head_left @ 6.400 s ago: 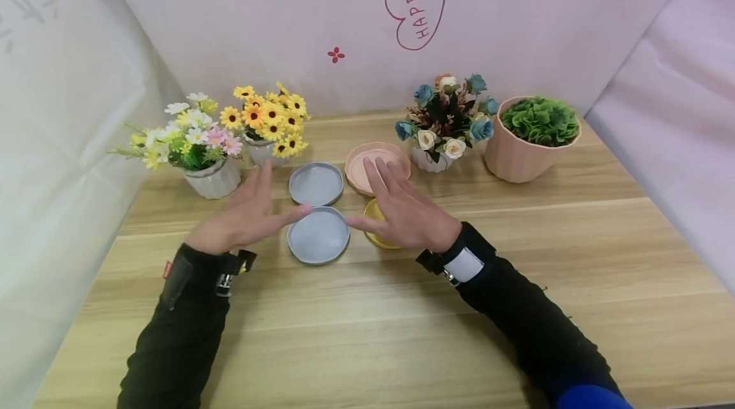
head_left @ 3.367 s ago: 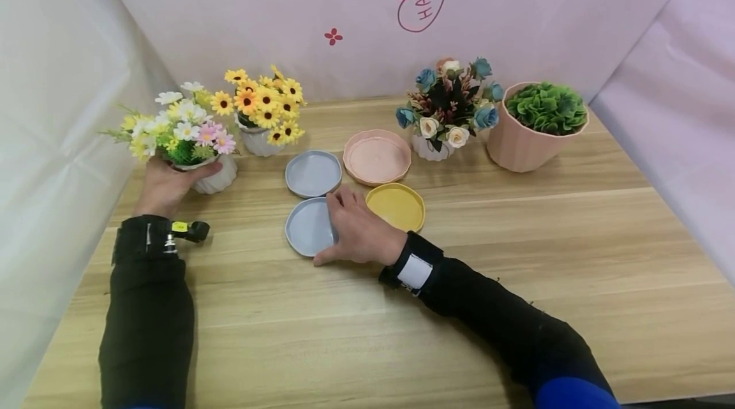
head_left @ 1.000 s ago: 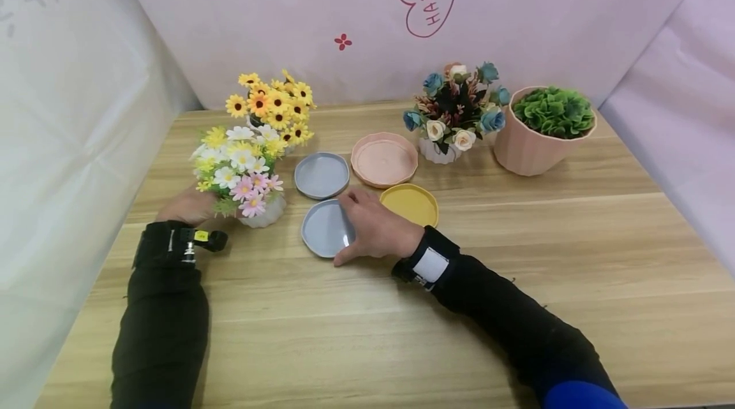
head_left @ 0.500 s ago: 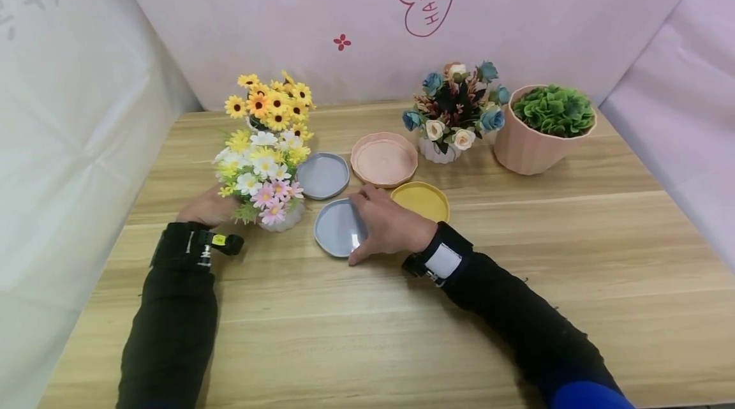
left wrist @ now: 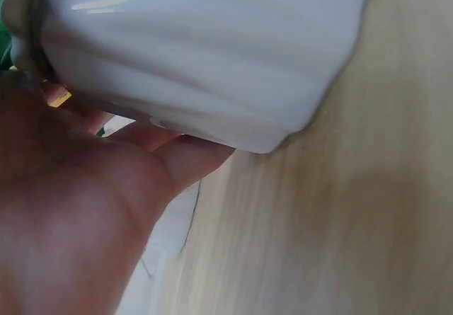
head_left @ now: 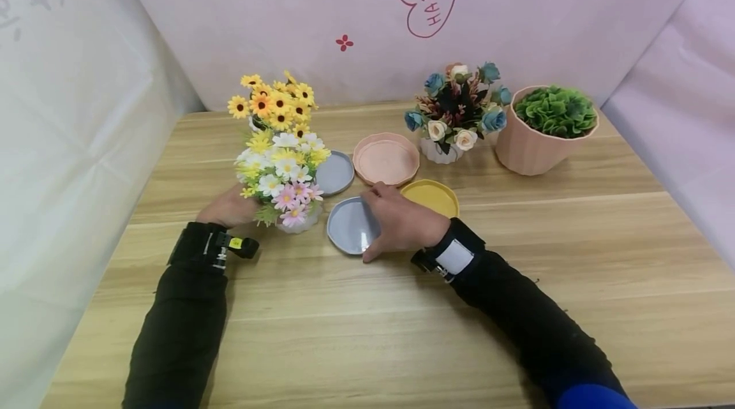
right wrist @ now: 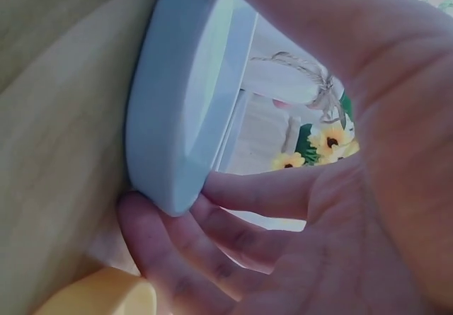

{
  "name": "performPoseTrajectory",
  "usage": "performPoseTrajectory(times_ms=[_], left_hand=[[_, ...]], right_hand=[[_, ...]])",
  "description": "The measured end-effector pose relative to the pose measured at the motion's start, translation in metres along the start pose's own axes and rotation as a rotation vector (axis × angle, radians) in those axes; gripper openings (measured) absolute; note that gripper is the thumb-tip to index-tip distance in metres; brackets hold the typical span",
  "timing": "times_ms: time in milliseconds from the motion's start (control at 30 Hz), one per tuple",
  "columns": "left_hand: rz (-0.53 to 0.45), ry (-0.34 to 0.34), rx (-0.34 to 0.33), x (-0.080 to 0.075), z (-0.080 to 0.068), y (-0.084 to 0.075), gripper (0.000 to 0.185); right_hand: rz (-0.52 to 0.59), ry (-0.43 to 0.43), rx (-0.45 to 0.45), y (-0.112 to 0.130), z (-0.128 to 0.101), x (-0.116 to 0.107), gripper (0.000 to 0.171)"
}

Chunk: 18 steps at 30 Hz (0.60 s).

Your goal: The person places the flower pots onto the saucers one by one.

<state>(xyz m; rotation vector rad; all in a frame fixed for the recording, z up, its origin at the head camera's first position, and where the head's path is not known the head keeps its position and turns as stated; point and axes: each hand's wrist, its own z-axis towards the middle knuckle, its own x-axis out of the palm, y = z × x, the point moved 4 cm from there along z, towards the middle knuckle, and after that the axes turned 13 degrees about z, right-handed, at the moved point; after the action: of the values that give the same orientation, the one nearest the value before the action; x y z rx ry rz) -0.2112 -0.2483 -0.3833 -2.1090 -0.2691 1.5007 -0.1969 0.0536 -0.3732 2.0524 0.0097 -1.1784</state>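
My left hand point(head_left: 226, 208) presses from the left against a white fluted flowerpot point(head_left: 301, 221) of white, yellow and pink artificial daisies point(head_left: 281, 173). In the left wrist view its thumb lies straight along the side of the pot point(left wrist: 212, 67), while the other fingers are partly hidden behind it. With thumb in front and fingers at the back, my right hand point(head_left: 402, 221) grips the rim of a grey-blue saucer point(head_left: 347, 227). The right wrist view shows fingertips at the saucer's edge point(right wrist: 159, 117). A yellow saucer point(head_left: 433, 197) lies right behind those fingers.
Behind the pot lie a second grey-blue saucer point(head_left: 337, 174) and a pink saucer point(head_left: 387, 157). Yellow daisies point(head_left: 278, 106) stand at the back left. A pot of blue and cream roses point(head_left: 456, 109) and a pink planter point(head_left: 531, 147) with green leaves stand at the back right.
From open above the table, my hands have gone to the daisy pot and the near saucer. The pot has moved right and nearer; the near saucer and yellow saucer have shifted right.
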Motion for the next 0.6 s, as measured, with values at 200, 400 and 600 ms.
performPoseTrajectory(times_ms=[200, 400, 600], left_hand=[[-0.008, -0.013, -0.003, 0.009, 0.008, -0.01, 0.075], [-0.084, -0.027, 0.072, 0.015, 0.015, -0.022, 0.091], [-0.137, -0.066, 0.148, 0.018, 0.022, -0.033, 0.102]], right_hand=[[-0.014, 0.012, 0.011, -0.003, -0.004, -0.004, 0.119], [-0.041, 0.022, 0.034, -0.006, -0.005, -0.007, 0.121], [-0.05, 0.029, 0.049, -0.006, -0.005, -0.008, 0.12]])
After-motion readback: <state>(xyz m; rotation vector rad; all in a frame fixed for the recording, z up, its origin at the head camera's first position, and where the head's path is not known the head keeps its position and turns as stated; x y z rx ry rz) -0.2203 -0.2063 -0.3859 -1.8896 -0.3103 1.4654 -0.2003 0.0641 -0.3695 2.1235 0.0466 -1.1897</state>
